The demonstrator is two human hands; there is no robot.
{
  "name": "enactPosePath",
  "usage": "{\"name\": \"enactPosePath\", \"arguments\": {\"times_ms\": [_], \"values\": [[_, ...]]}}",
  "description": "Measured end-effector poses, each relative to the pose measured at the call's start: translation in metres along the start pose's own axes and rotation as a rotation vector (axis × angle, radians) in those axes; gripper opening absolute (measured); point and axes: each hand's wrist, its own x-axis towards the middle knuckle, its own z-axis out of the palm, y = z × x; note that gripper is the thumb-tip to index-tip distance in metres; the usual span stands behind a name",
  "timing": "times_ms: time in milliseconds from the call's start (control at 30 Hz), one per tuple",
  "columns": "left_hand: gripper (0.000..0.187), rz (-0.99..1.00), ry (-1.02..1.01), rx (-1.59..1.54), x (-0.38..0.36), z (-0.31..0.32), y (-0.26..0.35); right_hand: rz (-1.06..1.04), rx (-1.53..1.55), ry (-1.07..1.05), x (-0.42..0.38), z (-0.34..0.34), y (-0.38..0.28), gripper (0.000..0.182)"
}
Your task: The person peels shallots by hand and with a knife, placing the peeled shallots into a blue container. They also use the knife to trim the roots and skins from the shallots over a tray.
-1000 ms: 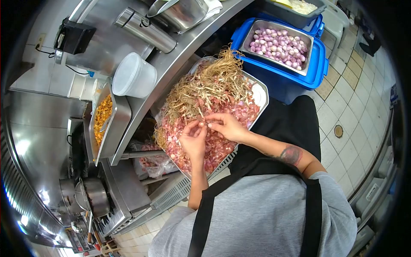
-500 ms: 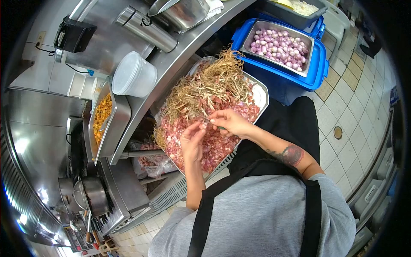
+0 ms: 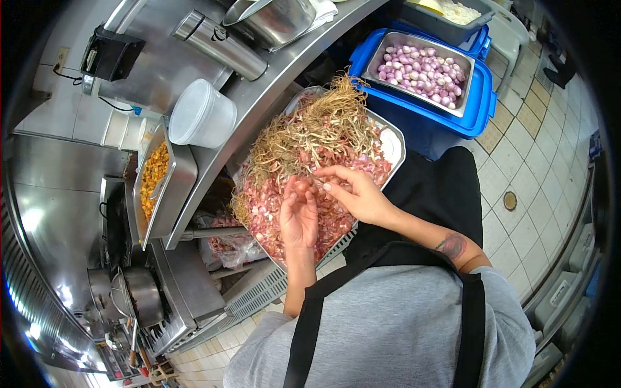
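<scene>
A big shiny metal tray point(image 3: 396, 143) sits in front of the person, heaped with thin, papery pink shallot skins point(image 3: 336, 223) and a tangle of dry, stringy, straw-colored roots point(image 3: 310, 129) toward 12 o'clock. The left hand point(image 3: 299, 216) is turned palm up over the skins, fingers curled gently, and it pinches a small, round, smooth pink shallot point(image 3: 301, 187) at its fingertips. The right hand point(image 3: 359, 194) comes in from 4 o'clock, palm down, with its fingers stretched out toward the shallot; it seems to have a thin knife point(image 3: 318, 179) tucked in it, though only a small sliver shows, so how tight the hold is cannot be told. The shallot sits just at the tips of both hands, at 12 o'clock from the left palm. Far off at 1 o'clock, a flat metal pan point(image 3: 374, 59) full of smooth, peeled purple shallots rests on a blue plastic bin point(image 3: 482, 97). At 10 o'clock stands a round white plastic tub point(image 3: 202, 116) on the steel counter point(image 3: 259, 97).
</scene>
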Motion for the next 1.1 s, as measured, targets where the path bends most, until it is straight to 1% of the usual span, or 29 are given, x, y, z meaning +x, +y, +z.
{"name": "enactPosePath", "arguments": {"times_ms": [100, 200, 300, 400, 533, 633, 733, 833, 900, 933, 1000, 1100], "values": [[0.036, 0.047, 0.091, 0.029, -0.001, 0.007, -0.005, -0.01, -0.06, -0.034, -0.002, -0.001, 0.007, 0.028], [0.03, 0.198, 0.105, 0.298, -0.002, 0.002, -0.011, -0.086, -0.151, -0.034, -0.003, -0.002, 0.008, 0.03], [0.025, 0.212, 0.106, 0.398, -0.005, 0.006, -0.01, -0.161, -0.188, -0.053, -0.004, -0.003, -0.002, 0.03], [0.024, 0.238, 0.078, 0.398, -0.009, 0.013, -0.011, -0.196, -0.182, -0.055, -0.007, -0.001, -0.007, 0.031], [0.019, 0.353, 0.072, 0.514, -0.015, 0.026, -0.014, -0.288, -0.211, -0.054, -0.007, 0.0, -0.007, 0.033], [0.014, 0.426, 0.058, 0.539, -0.018, 0.029, -0.015, -0.266, -0.158, -0.069, -0.01, 0.004, -0.004, 0.033], [0.011, 0.475, 0.049, 0.536, -0.021, 0.034, -0.018, -0.323, -0.16, -0.081, -0.011, 0.004, -0.01, 0.033], [0.011, 0.48, 0.047, 0.536, -0.026, 0.038, -0.019, -0.214, -0.056, -0.12, -0.014, 0.004, -0.018, 0.031], [0.011, 0.487, 0.017, 0.532, -0.028, 0.037, -0.019, -0.239, -0.002, -0.125, -0.013, 0.005, -0.015, 0.03], [0.012, 0.504, 0.006, 0.534, -0.029, 0.037, -0.018, -0.251, 0.025, -0.127, -0.013, 0.006, -0.014, 0.03], [0.015, 0.536, -0.017, 0.537, -0.03, 0.038, -0.018, -0.205, 0.129, -0.154, -0.014, 0.006, -0.018, 0.029], [0.024, 0.567, -0.026, 0.582, -0.032, 0.038, -0.018, -0.145, 0.207, -0.173, -0.016, 0.004, -0.027, 0.025]]}}
